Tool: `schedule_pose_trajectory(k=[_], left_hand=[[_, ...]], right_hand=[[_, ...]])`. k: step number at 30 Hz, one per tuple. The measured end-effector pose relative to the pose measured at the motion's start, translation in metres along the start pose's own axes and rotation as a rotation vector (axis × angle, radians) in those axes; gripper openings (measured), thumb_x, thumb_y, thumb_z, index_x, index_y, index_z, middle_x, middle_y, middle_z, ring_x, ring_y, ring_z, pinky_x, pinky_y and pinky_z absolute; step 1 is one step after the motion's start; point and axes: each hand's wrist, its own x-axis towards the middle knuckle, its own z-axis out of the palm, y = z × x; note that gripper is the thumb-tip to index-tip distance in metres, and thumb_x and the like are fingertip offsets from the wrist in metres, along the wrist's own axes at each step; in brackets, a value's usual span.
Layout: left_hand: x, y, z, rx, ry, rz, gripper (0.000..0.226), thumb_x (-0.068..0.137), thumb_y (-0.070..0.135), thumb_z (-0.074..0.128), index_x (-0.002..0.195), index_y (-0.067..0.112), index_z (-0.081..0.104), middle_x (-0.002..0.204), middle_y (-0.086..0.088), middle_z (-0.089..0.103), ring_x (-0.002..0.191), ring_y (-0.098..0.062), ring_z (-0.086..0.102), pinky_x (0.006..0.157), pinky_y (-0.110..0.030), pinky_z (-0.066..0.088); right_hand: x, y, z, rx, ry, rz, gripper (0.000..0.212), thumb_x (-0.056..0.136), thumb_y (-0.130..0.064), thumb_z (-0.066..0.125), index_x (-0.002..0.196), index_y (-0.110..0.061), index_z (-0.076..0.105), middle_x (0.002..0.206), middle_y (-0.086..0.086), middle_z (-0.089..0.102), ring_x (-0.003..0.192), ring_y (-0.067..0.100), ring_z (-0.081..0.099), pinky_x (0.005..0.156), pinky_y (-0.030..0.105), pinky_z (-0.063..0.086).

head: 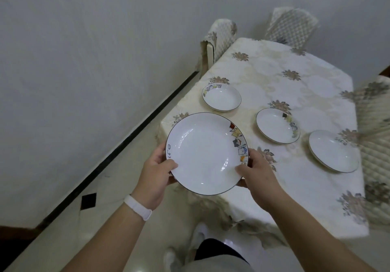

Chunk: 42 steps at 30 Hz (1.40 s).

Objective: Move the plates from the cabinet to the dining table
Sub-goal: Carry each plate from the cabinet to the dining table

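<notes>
While both hands grip it, held plate: a white round ceramic plate with a thin dark rim line (202, 153) sits between the two hands, over the near left corner of the table and partly over the floor; whether it touches the cloth cannot be told.
Left hand: left hand (154, 174) grips the plate's lower left edge, thumb on the upper face, fingers curled beneath.
Right hand: right hand (257, 172) grips the lower right edge, thumb on the upper face, fingers under the rim.
Wrist: white band (138, 207) on the left wrist.
Writing on held plate: dark cursive marks on the left rim, just above the left thumb; they look like "efe" but cannot be read with certainty.
Picture on held plate: coloured cartoon figures along the right rim, running down to the right hand.
Table: dining table under a cream cloth with brown flower prints (274, 71).
Plates on table: far white plate (221, 97), middle white plate (274, 125) and right white plate (331, 151), each apart from the others.
Writing on right plate: small dark marks on its far rim, too small to read.
</notes>
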Motion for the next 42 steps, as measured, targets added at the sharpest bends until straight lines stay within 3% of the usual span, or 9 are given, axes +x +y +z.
schedule_pose_trajectory(k=[8,13,18,21,26,29,34,38,42], left_hand=[[0.05,0.0,0.009,0.066,-0.021,-0.04,0.057,0.084,-0.014,0.044,0.12,0.026,0.063,0.096,0.008,0.073,0.08,-0.016,0.066,0.056,-0.032,0.053],[0.093,0.0,0.025,0.133,-0.031,-0.065,0.062,0.084,-0.016,0.041,0.124,0.027,0.061,0.106,0.005,0.073,0.084,-0.014,0.067,0.058,-0.033,0.054],[0.133,-0.006,0.049,0.195,-0.049,-0.134,0.068,0.082,-0.02,0.04,0.109,0.037,0.065,0.097,0.012,0.074,0.083,-0.007,0.069,0.06,-0.031,0.055],[0.155,-0.015,0.059,0.235,-0.031,-0.167,0.069,0.081,-0.02,0.042,0.11,0.038,0.066,0.102,0.007,0.074,0.089,-0.014,0.068,0.064,-0.035,0.056],[0.179,-0.026,0.073,0.286,0.005,-0.227,0.068,0.081,-0.02,0.041,0.128,0.025,0.059,0.112,-0.007,0.07,0.098,-0.026,0.066,0.074,-0.044,0.059],[0.193,-0.031,0.08,0.321,0.011,-0.237,0.065,0.08,-0.021,0.041,0.12,0.028,0.062,0.103,-0.005,0.071,0.092,-0.027,0.065,0.072,-0.041,0.059],[0.212,-0.044,0.093,0.37,-0.014,-0.295,0.067,0.081,-0.022,0.04,0.109,0.035,0.063,0.101,-0.006,0.07,0.09,-0.028,0.065,0.081,-0.049,0.056],[0.227,-0.055,0.099,0.405,-0.044,-0.309,0.064,0.082,-0.021,0.04,0.109,0.031,0.063,0.103,-0.009,0.071,0.093,-0.033,0.066,0.069,-0.04,0.057],[0.24,-0.066,0.1,0.447,-0.08,-0.326,0.064,0.081,-0.022,0.037,0.116,0.025,0.063,0.108,-0.011,0.071,0.096,-0.033,0.066,0.074,-0.043,0.057]], right_hand=[[0.048,0.018,-0.002,0.042,0.046,0.057,0.048,0.086,0.009,0.046,0.109,-0.028,0.064,0.105,0.004,0.071,0.094,0.023,0.07,0.069,0.039,0.061],[0.087,0.021,-0.01,0.047,0.06,0.086,0.048,0.085,0.008,0.045,0.109,-0.03,0.063,0.104,0.001,0.071,0.096,0.023,0.069,0.072,0.038,0.062],[0.122,0.029,-0.024,0.051,0.094,0.137,0.05,0.086,0.008,0.046,0.105,-0.035,0.062,0.1,-0.004,0.07,0.09,0.019,0.069,0.069,0.037,0.062],[0.136,0.038,-0.034,0.034,0.086,0.152,0.049,0.086,0.006,0.047,0.112,-0.033,0.062,0.1,-0.005,0.07,0.091,0.019,0.069,0.069,0.036,0.062],[0.154,0.05,-0.045,0.003,0.09,0.196,0.05,0.086,0.003,0.049,0.098,-0.044,0.06,0.096,-0.006,0.07,0.089,0.02,0.069,0.072,0.041,0.063],[0.163,0.06,-0.051,-0.031,0.097,0.213,0.045,0.087,0.0,0.052,0.098,-0.043,0.058,0.098,-0.004,0.069,0.088,0.02,0.069,0.074,0.042,0.062],[0.17,0.075,-0.06,-0.065,0.125,0.261,0.042,0.086,-0.005,0.055,0.118,-0.033,0.057,0.097,-0.009,0.068,0.086,0.019,0.069,0.075,0.048,0.061],[0.175,0.082,-0.064,-0.152,0.155,0.289,0.04,0.085,-0.009,0.057,0.111,-0.038,0.053,0.094,-0.013,0.066,0.085,0.017,0.067,0.078,0.05,0.059],[0.181,0.094,-0.061,-0.188,0.182,0.323,0.039,0.081,-0.016,0.057,0.109,-0.043,0.049,0.093,-0.009,0.067,0.083,0.017,0.067,0.077,0.051,0.058]])
